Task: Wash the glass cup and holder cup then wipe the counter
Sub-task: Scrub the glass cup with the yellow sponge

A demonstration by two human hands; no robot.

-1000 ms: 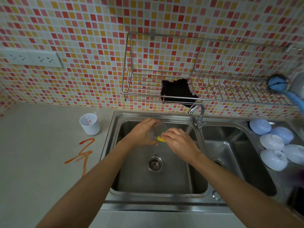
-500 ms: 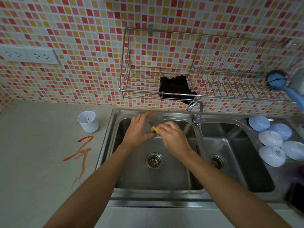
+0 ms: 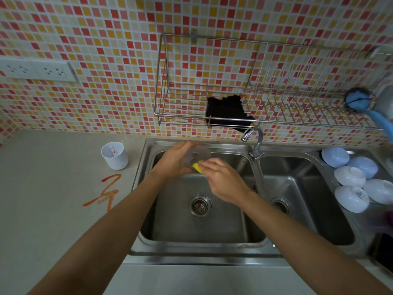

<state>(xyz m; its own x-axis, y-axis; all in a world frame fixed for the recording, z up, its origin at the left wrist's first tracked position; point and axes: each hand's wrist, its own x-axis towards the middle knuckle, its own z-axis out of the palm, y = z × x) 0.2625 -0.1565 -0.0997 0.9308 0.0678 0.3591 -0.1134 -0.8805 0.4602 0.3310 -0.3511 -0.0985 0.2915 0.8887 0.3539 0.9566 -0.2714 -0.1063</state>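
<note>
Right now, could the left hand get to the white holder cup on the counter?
Probably yes, once freed. The left hand grips the glass cup over the sink; the holder cup stands on the counter to its left with nothing between them.

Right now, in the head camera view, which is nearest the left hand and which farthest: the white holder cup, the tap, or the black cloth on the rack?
From the left hand:
1. White holder cup, on the counter to its left.
2. Tap, to its right, between the basins.
3. Black cloth, up on the wall rack.

The first two are fairly close.
</note>
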